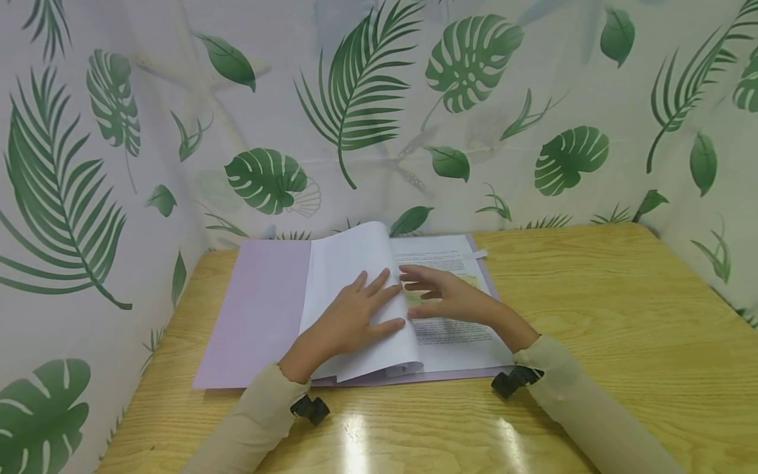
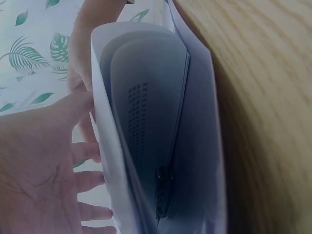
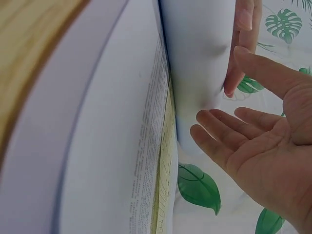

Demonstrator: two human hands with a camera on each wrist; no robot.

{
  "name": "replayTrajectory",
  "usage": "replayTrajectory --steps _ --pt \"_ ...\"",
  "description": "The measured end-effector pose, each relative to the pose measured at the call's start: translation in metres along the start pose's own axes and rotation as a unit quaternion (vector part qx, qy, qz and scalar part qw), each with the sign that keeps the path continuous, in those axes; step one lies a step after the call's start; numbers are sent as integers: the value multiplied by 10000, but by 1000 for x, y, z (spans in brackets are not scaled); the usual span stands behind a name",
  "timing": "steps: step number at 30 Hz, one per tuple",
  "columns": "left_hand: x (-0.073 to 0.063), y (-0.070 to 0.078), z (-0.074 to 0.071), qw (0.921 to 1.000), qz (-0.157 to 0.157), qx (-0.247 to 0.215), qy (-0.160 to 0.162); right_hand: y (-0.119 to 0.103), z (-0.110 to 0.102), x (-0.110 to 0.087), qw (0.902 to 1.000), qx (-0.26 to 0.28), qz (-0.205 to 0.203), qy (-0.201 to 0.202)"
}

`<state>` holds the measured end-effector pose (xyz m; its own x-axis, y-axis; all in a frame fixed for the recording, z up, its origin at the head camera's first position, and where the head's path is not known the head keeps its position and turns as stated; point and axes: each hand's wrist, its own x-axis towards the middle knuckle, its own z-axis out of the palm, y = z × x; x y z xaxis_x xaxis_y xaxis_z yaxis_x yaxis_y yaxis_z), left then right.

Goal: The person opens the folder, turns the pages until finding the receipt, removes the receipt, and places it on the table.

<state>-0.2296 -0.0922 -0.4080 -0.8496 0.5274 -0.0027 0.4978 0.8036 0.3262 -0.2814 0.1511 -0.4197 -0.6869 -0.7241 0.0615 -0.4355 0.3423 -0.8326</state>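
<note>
A lilac folder (image 1: 257,309) lies opened out on the wooden table, holding a stack of papers. Several sheets (image 1: 349,253) are curled over toward the left. My left hand (image 1: 355,315) rests on these turned sheets with its fingers spread. Beside their curved edge is my right hand (image 1: 453,297), its fingers loosely extended over a printed page (image 1: 456,336); nothing is held in it. In the left wrist view a small black clip (image 2: 162,192) shows inside the folder, below the bowed paper (image 2: 141,112). Yellowish print (image 3: 165,165) crosses part of the page in the right wrist view.
A white strip (image 1: 477,254) sticks out past the folder's upper right edge. The wooden table (image 1: 616,316) extends to the right. A leaf-patterned cloth (image 1: 379,118) hangs behind and at both sides. Black camera mounts (image 1: 310,409) sit on both wrists.
</note>
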Motion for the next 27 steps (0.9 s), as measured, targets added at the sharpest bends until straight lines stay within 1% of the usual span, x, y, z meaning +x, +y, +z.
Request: replayTrajectory --steps 8,13,21,27 --pt "-1 2 -1 10000 -34 -61 33 -1 -2 -1 9998 -142 128 23" --pt "1 0 -1 9998 -167 -67 11 1 -7 -1 9995 -261 136 148" --pt "1 -2 0 9994 -326 -21 69 1 -18 -3 9984 -409 79 382" --pt "1 -2 -1 9987 -490 49 86 1 -26 -6 9978 -396 134 518"
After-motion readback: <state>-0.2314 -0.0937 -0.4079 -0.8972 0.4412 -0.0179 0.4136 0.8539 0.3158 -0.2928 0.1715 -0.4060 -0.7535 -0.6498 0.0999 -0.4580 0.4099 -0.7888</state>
